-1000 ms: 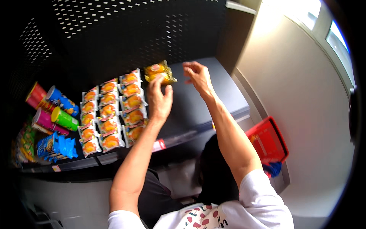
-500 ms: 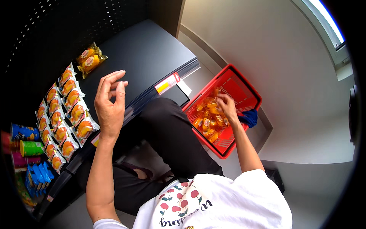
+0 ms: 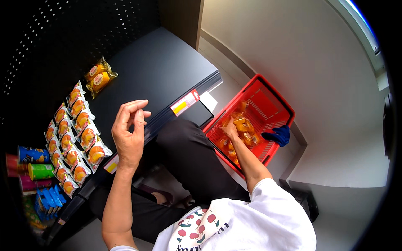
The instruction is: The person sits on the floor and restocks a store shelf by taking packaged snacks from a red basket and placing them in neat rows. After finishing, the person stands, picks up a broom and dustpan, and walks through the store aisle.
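Note:
My left hand [image 3: 130, 136] hovers over the front edge of the dark shelf [image 3: 167, 58], empty, its fingers loosely bent and the thumb apart. Deep in the red shopping basket [image 3: 274, 93], my right hand [image 3: 230, 130] reaches among orange-yellow cakes in clear wrappers [image 3: 242, 124]. Thumb and forefinger look spread; the other fingertips are hidden, and no packet is plainly gripped. Farther back on the shelf lies a pack of wrapped yellow cakes [image 3: 99, 78], away from my left hand. Rows of white packets with orange pictures [image 3: 88, 137] stand to its left.
Blue, green and purple tubs [image 3: 41, 171] and blue packets [image 3: 51, 201] sit at the far left. A price label [image 3: 185, 103] is on the shelf edge. Dark blue cloth [image 3: 278, 136] hangs over the basket's right rim. A pale wall [image 3: 335, 104] rises beyond the basket.
My right hand has moved left and lower inside the basket, among the wrapped cakes. My left hand stays raised near the shelf edge, empty. The whole view has shifted slightly.

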Motion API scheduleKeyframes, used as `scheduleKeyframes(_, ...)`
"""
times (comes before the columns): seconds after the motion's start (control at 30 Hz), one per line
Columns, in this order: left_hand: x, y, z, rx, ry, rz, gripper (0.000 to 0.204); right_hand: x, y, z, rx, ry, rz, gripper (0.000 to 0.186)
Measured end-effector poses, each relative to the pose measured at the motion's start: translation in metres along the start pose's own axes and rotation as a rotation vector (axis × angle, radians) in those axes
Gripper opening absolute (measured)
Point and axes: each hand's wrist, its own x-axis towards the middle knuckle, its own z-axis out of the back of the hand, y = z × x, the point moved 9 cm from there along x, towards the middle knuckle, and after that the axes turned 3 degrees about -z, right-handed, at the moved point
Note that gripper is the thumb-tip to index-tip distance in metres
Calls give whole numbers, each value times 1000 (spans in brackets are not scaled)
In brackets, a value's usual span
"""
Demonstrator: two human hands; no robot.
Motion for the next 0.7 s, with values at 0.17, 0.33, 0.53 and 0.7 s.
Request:
scheduleKeyframes(0.17,-1,5,-3,-26,8,24,17,-7,-2,-2,88,-67,-24,71)
scheduleKeyframes(0.33,-4,9,-5,-53,21,41,17,0,-51,6,620,106,169,43)
scheduleKeyframes(0.53,-8,-7,-21,-94,67,10,17,-118,-12,98,1232,381,93,56)
scheduleKeyframes(0.7,-13,-19,-26,-142,85,21,17,-182,61,152,1317,442,263,58)
